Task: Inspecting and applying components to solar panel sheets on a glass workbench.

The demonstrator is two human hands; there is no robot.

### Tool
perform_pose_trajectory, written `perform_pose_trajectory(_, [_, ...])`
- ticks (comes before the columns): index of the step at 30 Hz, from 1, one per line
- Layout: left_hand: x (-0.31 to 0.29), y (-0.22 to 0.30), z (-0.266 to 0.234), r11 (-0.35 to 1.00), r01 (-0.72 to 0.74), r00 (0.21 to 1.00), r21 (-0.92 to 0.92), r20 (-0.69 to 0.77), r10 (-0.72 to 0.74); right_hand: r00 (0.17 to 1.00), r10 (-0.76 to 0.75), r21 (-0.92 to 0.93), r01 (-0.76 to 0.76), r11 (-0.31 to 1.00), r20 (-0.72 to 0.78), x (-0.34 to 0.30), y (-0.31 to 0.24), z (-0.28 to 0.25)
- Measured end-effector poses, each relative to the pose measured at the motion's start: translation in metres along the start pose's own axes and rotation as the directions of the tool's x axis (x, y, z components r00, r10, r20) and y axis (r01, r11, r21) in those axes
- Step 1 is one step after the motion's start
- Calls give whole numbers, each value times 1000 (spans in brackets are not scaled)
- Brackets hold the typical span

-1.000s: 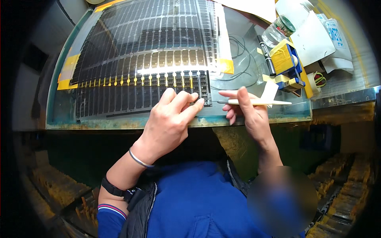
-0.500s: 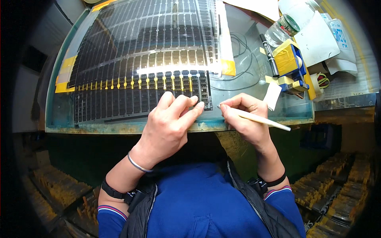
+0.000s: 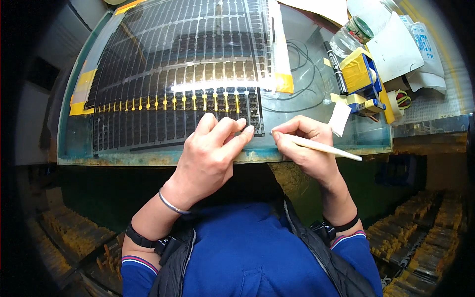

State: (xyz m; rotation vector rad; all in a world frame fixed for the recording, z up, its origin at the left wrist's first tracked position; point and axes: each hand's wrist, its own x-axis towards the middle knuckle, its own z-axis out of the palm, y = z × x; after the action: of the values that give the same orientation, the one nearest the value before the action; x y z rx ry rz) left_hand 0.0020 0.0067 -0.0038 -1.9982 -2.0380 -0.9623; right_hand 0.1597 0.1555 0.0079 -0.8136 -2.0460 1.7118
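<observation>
On the far left of my feed, yellow tape (image 3: 81, 106) borders the bench (image 3: 358, 137), a glass-topped one with a teal edge, and from there the dark, grid-patterned film sheet (image 3: 148, 126) runs across, its near right corner close to the bench's front edge. At that corner I've got the left hand (image 3: 210, 148), fingers curled, thumb and fingertips down on the film; whether they pinch anything, I can't tell. Just beside it, on the right, the other hand, my right hand (image 3: 309, 151), is closed round a slim white pen-shaped tool (image 3: 331, 148) in a writing grip, tip just off the sheet's right edge; contact with the glass, I can't make out. I'd call this close work at the corner, sheet steadied, tool poised. Any move from here calls, I judge, for light fingertips and a well-controlled tip.
</observation>
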Motion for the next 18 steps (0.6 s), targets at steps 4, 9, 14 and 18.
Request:
perform_pose_trajectory(4, [0, 0, 1, 1000, 10, 1000, 4, 4, -10, 998, 48, 107, -44, 993, -39, 2, -3, 5])
perform_pose_trajectory(9, [2, 0, 0, 1000, 6, 1000, -1, 4, -6, 999, 36, 35, -37, 999, 38, 3, -1, -3])
perform_pose_trajectory(14, [2, 0, -3, 1000, 10, 1000, 2, -1, -10, 998, -20, -39, 22, 999, 66, 2, -4, -11])
perform_pose_trajectory(18, [1, -9, -5, 986, 64, 998, -155, -20, -68, 972, 126, 206, -167, 964, 197, 9, -13, -25])
